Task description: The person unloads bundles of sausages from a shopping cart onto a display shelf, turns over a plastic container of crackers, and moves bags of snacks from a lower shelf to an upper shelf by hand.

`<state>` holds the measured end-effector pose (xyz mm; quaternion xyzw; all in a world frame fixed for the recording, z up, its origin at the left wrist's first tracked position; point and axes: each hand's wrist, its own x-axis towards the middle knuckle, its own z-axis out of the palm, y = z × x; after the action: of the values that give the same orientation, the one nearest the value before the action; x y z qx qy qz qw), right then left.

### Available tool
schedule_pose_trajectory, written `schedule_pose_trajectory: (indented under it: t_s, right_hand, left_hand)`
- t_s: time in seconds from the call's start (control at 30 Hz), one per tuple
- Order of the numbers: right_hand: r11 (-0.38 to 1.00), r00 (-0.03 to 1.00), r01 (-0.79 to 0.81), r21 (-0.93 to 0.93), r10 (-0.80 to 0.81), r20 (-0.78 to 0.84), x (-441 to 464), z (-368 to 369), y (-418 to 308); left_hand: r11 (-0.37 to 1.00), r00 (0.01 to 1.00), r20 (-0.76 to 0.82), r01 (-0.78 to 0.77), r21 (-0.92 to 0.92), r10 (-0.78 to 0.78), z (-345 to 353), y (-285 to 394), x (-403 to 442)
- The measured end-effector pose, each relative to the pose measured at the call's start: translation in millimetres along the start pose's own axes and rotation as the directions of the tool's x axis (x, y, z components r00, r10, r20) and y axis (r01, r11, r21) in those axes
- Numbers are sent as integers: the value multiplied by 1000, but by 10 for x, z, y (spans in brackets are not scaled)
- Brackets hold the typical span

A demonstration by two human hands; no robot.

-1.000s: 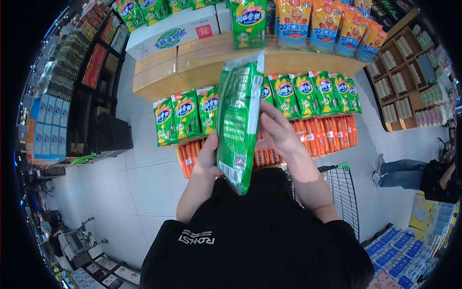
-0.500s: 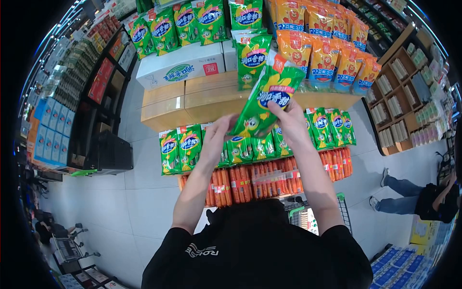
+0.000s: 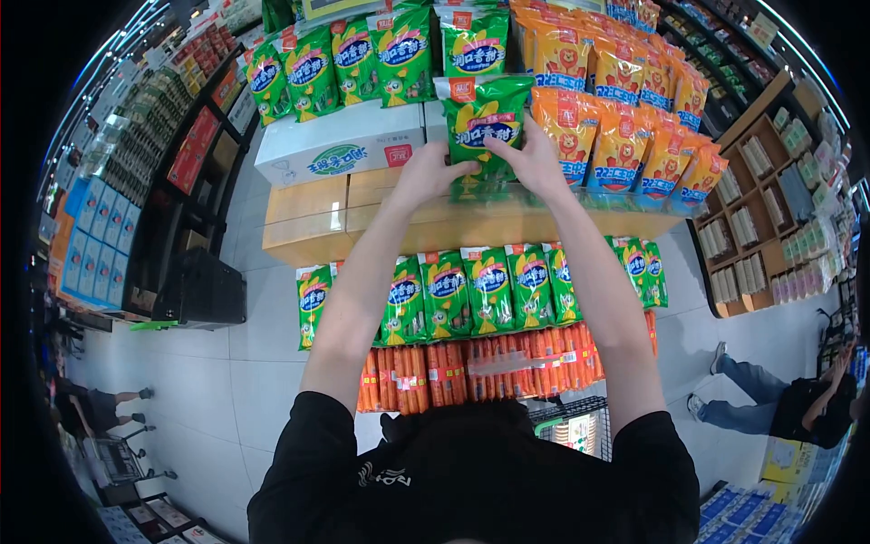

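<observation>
A green snack bag [image 3: 487,109] with yellow corn pictures and a blue label stands upright on the upper shelf's front, between my hands. My left hand [image 3: 437,170] grips its lower left side, thumb across the front. On the right side, my right hand [image 3: 533,161] has its thumb pressed on the label and its fingers behind. Just behind is another green bag [image 3: 473,43] of the same kind. Orange bags [image 3: 564,127] with a bear print stand close to my right hand. A white carton [image 3: 340,145] sits left of my left hand.
Below the shelf stand a row of green bags [image 3: 444,290] and packs of red sausages [image 3: 444,370]. A shopping cart [image 3: 580,426] is near my body. One person [image 3: 779,399] stands at right; another [image 3: 91,408] is at far left by a cart [image 3: 118,458].
Both hands have moved forward and a little left with the green bag, from above the lower row to the upper shelf. The bag went from tilted to upright.
</observation>
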<state>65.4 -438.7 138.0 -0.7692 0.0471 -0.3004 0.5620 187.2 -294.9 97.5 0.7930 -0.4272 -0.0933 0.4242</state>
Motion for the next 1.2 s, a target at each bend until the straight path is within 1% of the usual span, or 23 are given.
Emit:
schedule_pose_trajectory:
  t_s: [0.07, 0.1, 0.2, 0.3, 0.4, 0.43, 0.53, 0.6, 0.7, 0.8, 0.83, 0.9, 0.93, 1.0, 1.03, 1.1, 1.2]
  right_hand:
    - [999, 999, -31, 11, 31, 14, -33, -11, 253]
    - [1000, 1000, -17, 25, 17, -6, -28, -4, 265]
    - [996, 999, -44, -80, 42, -16, -21, -48, 221]
    - [991, 993, -116, -58, 117, -1, 40, -63, 306]
    - [994, 994, -103, -24, 103, 22, 57, -65, 372]
    - [993, 994, -103, -49, 104, 20, 53, -65, 368]
    - [987, 995, -98, -130, 99, -1, 29, -75, 376]
    - [979, 996, -89, -186, 85, -30, 50, -51, 416]
    - [903, 971, -220, -370, 240, 7, 83, -99, 346]
    - [824, 970, -202, -529, 243, 7, 93, -107, 230]
    - [844, 965, -217, -491, 261, 21, 88, -125, 303]
    - [878, 956, -240, -415, 287, 54, 115, -162, 424]
    - [883, 960, -228, -411, 275, 59, 92, -169, 429]
    - [891, 965, -206, -405, 253, 65, 0, -181, 409]
    - [867, 958, -228, -444, 281, 57, -16, -191, 378]
    - [811, 939, -275, -517, 342, 36, -52, -183, 327]
    - [758, 933, -268, -594, 359, 37, -45, -168, 340]
  left_hand:
    - [999, 1000, -4, 8, 41, -8, 77, -77, -13]
    - [998, 1000, -3, 11, 62, -11, 81, -77, -9]
    - [994, 1000, -7, 7, 108, -6, 98, -111, 15]
    - [991, 1000, -15, -1, 133, 3, 113, -124, 20]
    - [982, 1000, -7, 15, 187, -14, 107, -89, -23]
    - [978, 1000, -3, 25, 209, -25, 105, -71, -35]
    - [991, 999, -24, 31, 133, -28, 149, -119, -54]
    - [979, 996, 10, 83, 185, -86, 125, -122, -28]
    - [964, 987, 58, 136, 227, -153, 59, -69, -3]
    - [952, 974, 134, 142, 272, -184, 5, -94, 91]
    - [947, 967, 170, 136, 291, -191, 17, -112, 98]
    - [954, 964, 147, 181, 237, -220, 35, -55, 41]
    - [956, 964, 128, 204, 211, -234, 19, -2, 13]
    - [939, 975, 81, 174, 296, -207, 51, 35, -55]
    - [928, 980, 61, 159, 336, -190, 74, 50, -62]
    - [925, 977, 81, 156, 347, -195, 88, 24, -40]
    - [918, 976, 97, 147, 367, -195, 80, -30, -10]
